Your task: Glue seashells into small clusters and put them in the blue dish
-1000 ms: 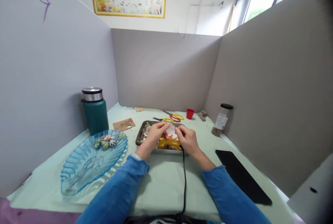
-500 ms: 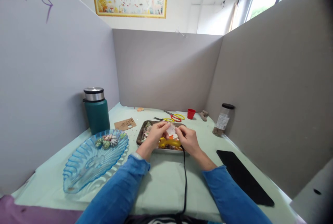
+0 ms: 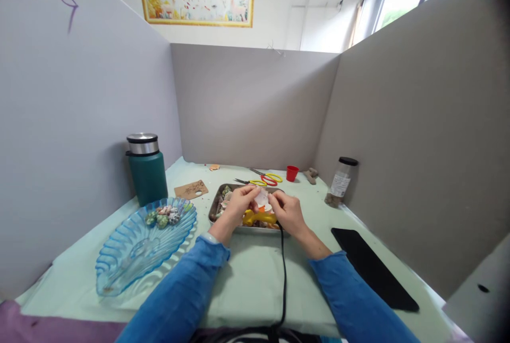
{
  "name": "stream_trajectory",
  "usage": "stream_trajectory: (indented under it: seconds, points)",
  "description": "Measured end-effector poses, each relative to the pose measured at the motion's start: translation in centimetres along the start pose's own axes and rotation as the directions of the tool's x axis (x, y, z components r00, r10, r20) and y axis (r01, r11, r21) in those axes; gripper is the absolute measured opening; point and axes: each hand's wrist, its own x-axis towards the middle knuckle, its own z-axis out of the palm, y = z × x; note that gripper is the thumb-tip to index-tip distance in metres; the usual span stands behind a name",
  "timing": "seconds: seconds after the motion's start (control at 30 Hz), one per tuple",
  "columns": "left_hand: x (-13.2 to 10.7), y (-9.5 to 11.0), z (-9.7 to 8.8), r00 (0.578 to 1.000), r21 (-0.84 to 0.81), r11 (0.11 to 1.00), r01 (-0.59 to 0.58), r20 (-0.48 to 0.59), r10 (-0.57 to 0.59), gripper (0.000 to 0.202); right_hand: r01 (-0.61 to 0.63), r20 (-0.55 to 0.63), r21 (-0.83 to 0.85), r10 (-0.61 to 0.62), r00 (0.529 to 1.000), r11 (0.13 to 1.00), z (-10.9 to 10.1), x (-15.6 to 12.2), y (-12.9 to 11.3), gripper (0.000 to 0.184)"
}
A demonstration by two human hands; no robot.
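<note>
My left hand (image 3: 240, 204) and my right hand (image 3: 290, 212) meet above a metal tray (image 3: 239, 230), fingertips pinched at opposite sides of a thin, pale pinkish seashell (image 3: 262, 198). Both hands are closed on it. Right below them a yellow glue gun (image 3: 258, 219) lies across the tray, and its black cord (image 3: 284, 274) runs down toward me over the table edge. Shells and small pieces (image 3: 223, 200) fill the tray around it, partly hidden by my hands.
A blue scalloped glass dish (image 3: 131, 258) with several speckled lumps (image 3: 162, 216) stands left, before a green bottle (image 3: 147, 176). Behind the tray lie scissors (image 3: 271, 178), a wooden card (image 3: 191, 190) and a red cup (image 3: 292, 173). A jar (image 3: 340, 182) and black mat (image 3: 372, 268) are right.
The whole view has shifted very slightly. My hands stay on the shell in nearly the same pose, with no clear movement of the other objects.
</note>
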Motion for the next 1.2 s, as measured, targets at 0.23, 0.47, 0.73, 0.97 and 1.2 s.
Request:
stream_trajectory:
  seconds: [0.23, 0.47, 0.73, 0.97, 1.2]
  points:
    - [-0.09, 0.07, 0.06, 1.0, -0.017, 1.0, 0.01, -0.005, -0.01, 0.05, -0.013, -0.008, -0.012, 0.013, 1.0, 1.0, 0.19, -0.01, 0.35, 0.034]
    - [-0.17, 0.18, 0.03, 1.0, -0.017, 1.0, 0.005, -0.006, -0.005, 0.05, -0.004, -0.003, -0.029, 0.003, 1.0, 1.0, 0.15, 0.05, 0.32, 0.034]
    - [0.0, -0.13, -0.12, 1.0, 0.001, 1.0, 0.014, -0.007, -0.014, 0.047, 0.003, 0.009, -0.037, -0.002, 1.0, 0.999, 0.02, 0.03, 0.0, 0.035]
    - [-0.09, 0.11, -0.07, 1.0, 0.009, 1.0, 0.018, -0.003, -0.018, 0.049, 0.003, 0.016, -0.037, -0.002, 1.0, 0.999, 0.0, -0.05, 0.11, 0.035]
    - [-0.06, 0.15, -0.03, 1.0, 0.003, 1.0, 0.013, -0.008, -0.013, 0.048, 0.003, 0.01, -0.037, -0.003, 1.0, 0.999, -0.04, 0.0, 0.01, 0.035]
